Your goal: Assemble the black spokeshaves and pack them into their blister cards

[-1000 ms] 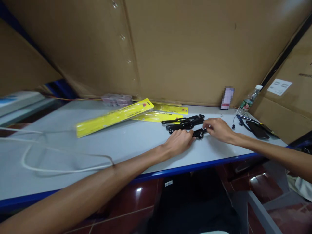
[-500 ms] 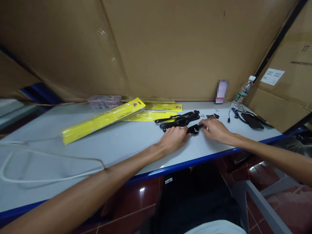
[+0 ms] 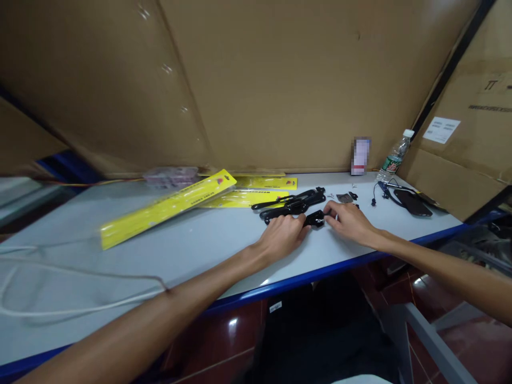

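My left hand (image 3: 282, 234) is closed around a glossy black plastic piece (image 3: 316, 218), whose end sticks out to the right past my thumb. At that end, my right hand (image 3: 350, 221) pinches with thumb and fingertips; a small dark part shows at the fingers, its shape mostly hidden. Right behind my left hand lie several long black plastic pieces (image 3: 296, 202) in a loose pile. Small silvery bits (image 3: 330, 196) and a dark flat square (image 3: 344, 198) rest on the table beyond my right hand.
Long yellow packages (image 3: 168, 210) lie left of centre, one across others. A white cable (image 3: 84, 274) loops on the left. At the right stand a plastic bottle (image 3: 394, 157) and an upright phone (image 3: 360, 156); a dark phone (image 3: 413, 202) lies flat. Cardboard (image 3: 280, 90) walls the back.
The view has tilted slightly, so everything sits a little lower in the picture. My right fingers stay at the black piece's end and less of the dark part shows between the hands.
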Tool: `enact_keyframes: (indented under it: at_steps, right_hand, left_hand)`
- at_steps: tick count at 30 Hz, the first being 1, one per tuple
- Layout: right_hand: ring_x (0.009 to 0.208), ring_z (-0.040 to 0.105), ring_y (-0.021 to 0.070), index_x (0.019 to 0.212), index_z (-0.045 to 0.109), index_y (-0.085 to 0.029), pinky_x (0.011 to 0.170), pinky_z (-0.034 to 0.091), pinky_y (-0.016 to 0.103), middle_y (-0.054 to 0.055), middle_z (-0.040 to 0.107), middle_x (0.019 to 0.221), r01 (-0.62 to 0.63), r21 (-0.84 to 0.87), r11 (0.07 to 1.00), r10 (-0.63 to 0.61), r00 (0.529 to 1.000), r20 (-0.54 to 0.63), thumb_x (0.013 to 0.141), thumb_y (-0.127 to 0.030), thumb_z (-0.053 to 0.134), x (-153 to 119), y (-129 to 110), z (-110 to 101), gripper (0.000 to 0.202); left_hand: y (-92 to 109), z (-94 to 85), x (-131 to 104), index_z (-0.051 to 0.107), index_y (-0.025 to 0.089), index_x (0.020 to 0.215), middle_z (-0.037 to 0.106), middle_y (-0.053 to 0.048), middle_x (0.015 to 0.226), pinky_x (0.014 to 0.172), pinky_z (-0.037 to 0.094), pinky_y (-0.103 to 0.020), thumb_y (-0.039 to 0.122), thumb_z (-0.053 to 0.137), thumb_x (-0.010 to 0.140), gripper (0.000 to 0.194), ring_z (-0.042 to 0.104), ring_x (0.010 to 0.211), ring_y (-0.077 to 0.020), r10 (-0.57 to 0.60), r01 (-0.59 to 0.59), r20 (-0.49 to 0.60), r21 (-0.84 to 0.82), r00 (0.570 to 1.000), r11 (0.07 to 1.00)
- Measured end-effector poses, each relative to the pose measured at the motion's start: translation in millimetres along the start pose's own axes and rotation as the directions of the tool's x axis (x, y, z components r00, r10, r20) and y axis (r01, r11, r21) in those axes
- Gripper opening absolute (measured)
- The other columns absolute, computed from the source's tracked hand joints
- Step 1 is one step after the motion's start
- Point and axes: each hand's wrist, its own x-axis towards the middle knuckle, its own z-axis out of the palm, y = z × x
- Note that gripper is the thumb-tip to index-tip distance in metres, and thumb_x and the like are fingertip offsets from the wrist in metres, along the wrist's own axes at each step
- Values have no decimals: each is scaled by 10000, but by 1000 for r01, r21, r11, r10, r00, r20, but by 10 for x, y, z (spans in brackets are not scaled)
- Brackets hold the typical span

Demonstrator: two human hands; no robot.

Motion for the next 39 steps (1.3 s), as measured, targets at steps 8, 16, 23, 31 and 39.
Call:
enact_keyframes:
  at_steps: [8,16,23,31,39]
  right_hand:
    - [862,639,166,825,732,-202,786,448,275,36,709,926,75,61,995,-70,994,-78,797,-12,489,127,42,-85,310]
    - [791,627,154,890,750,-233,733,431,266,16,707,932,103,69,992,-99,993,-57,826,-116,631,25,-45,89,179]
    - [687,611,177,831,714,-180,678,446,298,31,676,766,-14,71,997,26,986,-165,872,-145,593,39,11,125,132]
    - [1035,640,164,800,753,-239,890,454,264,23,695,1113,55,98,994,-38,986,-161,755,36,555,49,-76,127,342]
    - [686,612,205,868,735,-215,678,442,312,16,657,687,-67,38,997,71,989,-126,846,-240,673,57,-64,154,71]
  left_hand:
    - [0,7,8,637,135,1126,750,-169,928,737,538,-412,347,431,1027,312,736,893,-355,-10,10,0,-7,1000,1000]
    - [2,3,19,632,140,1142,748,-173,950,759,541,-423,338,426,1027,308,736,921,-354,-27,27,10,-10,1000,1000]
    - [-2,16,23,628,154,1112,748,-168,950,742,534,-420,351,430,1021,294,732,924,-365,-41,41,0,-5,999,999]
    - [-5,10,17,635,170,1104,745,-157,924,733,521,-405,358,416,1018,301,729,913,-358,-42,42,6,-5,999,999]
    - [7,0,17,647,156,1107,740,-160,932,758,518,-405,351,433,1015,305,725,908,-341,-60,60,7,-29,998,998]
